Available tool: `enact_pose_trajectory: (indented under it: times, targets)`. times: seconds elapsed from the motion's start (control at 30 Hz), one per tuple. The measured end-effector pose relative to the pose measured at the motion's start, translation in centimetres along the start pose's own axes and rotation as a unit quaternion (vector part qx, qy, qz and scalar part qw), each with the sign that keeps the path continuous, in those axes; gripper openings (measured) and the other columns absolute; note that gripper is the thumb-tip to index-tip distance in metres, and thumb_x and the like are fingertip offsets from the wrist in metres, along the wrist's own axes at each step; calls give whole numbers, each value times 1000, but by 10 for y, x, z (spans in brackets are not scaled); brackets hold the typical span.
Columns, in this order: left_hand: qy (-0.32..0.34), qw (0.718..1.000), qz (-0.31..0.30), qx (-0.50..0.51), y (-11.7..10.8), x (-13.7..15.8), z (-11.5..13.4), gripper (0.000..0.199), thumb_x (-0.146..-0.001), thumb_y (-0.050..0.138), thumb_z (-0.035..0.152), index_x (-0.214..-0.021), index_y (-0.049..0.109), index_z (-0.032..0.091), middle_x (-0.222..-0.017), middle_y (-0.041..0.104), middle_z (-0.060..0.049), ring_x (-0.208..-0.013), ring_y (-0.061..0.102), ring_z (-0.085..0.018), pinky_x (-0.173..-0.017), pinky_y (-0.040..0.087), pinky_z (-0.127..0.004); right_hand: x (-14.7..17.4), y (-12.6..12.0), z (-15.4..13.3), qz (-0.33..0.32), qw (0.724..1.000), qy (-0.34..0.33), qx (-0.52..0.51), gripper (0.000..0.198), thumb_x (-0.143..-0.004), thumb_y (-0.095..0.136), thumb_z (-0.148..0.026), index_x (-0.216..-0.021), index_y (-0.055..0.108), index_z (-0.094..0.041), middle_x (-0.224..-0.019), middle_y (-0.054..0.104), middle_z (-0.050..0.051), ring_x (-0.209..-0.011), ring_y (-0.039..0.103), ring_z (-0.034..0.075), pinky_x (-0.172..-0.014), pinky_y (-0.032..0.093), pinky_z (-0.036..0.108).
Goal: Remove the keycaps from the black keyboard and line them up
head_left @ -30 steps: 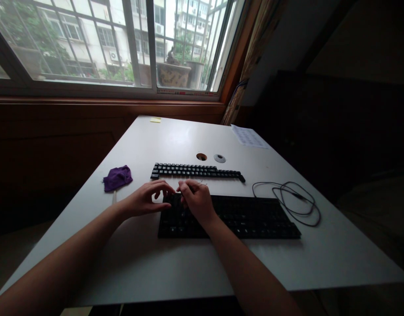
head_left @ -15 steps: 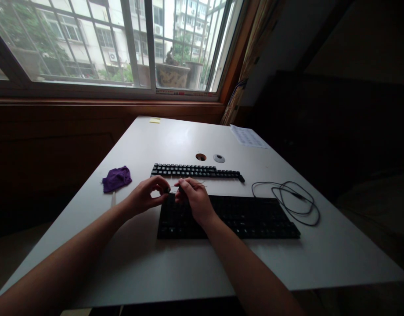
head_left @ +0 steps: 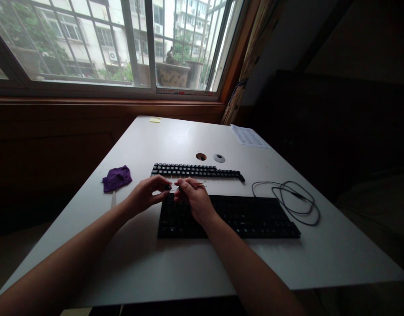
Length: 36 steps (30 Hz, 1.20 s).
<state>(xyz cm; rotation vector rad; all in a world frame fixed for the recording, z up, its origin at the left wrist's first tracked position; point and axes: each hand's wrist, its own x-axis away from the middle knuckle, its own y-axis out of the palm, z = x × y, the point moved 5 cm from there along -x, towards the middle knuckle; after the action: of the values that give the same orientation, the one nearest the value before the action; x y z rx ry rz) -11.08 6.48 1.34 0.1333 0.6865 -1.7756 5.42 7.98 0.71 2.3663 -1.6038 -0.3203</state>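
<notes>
Over the upper left of a black keyboard [head_left: 254, 215], my left hand [head_left: 149, 192] pinches a small black keycap [head_left: 168, 187] between thumb and fingertips. My right hand [head_left: 197, 199], just to the right, is closed on a thin wire keycap puller [head_left: 200, 184]; its wire ends stick out on both sides of the fingers. The left-hand wires reach close to the keycap, and I cannot tell whether they touch it. Behind both hands lie rows of loose black keycaps [head_left: 189, 170], lined up on the white table [head_left: 175, 267]. My right hand and forearm hide part of the keyboard.
A purple cloth [head_left: 117, 178] on a pale handle lies at the left. At the right is a coiled black cable [head_left: 296, 195]. Farther back are a round table hole [head_left: 201, 156], its grey cover [head_left: 219, 158], printed paper [head_left: 250, 137] and a yellow note [head_left: 155, 120].
My left fingers have shifted slightly on the keycap, which shows more at the fingertips. The puller's wire ends have moved a little in my right hand. Everything else stays in place.
</notes>
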Motion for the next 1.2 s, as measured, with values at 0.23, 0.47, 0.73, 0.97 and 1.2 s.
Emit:
enact_pose_trajectory:
  times: [0.23, 0.47, 0.73, 0.97, 1.2]
  targets:
    - [-1, 998, 61, -5, -2, 0, 3, 20, -81, 71, 20, -98, 59, 16, -93, 65, -5, -86, 67, -16, -78, 58, -30, 1, 2, -2, 3, 1000, 14, -12, 28, -84, 67, -47, -87, 68, -19, -66, 66, -1, -55, 63, 11, -54, 50, 23]
    - [-44, 987, 90, 124, -8, 1, 11, 23, -84, 70, 22, -105, 60, 16, -107, 68, -10, -101, 66, -20, -94, 54, -37, 0, -3, -5, 28, 1000, -14, -4, 30, -84, 66, -47, -85, 72, -17, -61, 58, -3, -53, 53, 9, -53, 42, 21]
    - [-42, 982, 133, 128, -25, -1, 5, 23, -79, 76, 21, -98, 65, 17, -102, 62, -5, -101, 60, -17, -90, 52, -28, -3, -15, -10, 117, 990, -55, 65, 36, -87, 59, -51, -75, 70, -19, -67, 59, -1, -55, 48, 10, -52, 35, 23]
    - [-46, 980, 140, 131, -36, -1, -6, 26, -78, 76, 22, -100, 63, 16, -100, 63, -6, -95, 63, -17, -87, 55, -31, 0, -16, -28, 143, 928, -194, 284, 43, -97, 43, -44, -66, 62, -21, -77, 56, 2, -76, 52, 17, -75, 41, 31]
    - [-13, 983, 155, 93, -45, -2, 4, 23, -77, 77, 21, -96, 65, 16, -102, 62, -6, -95, 63, -18, -87, 56, -33, 8, 0, -32, 78, 892, -247, 370, 31, -101, 38, -37, -82, 59, -23, -85, 54, 4, -82, 53, 18, -77, 43, 34]
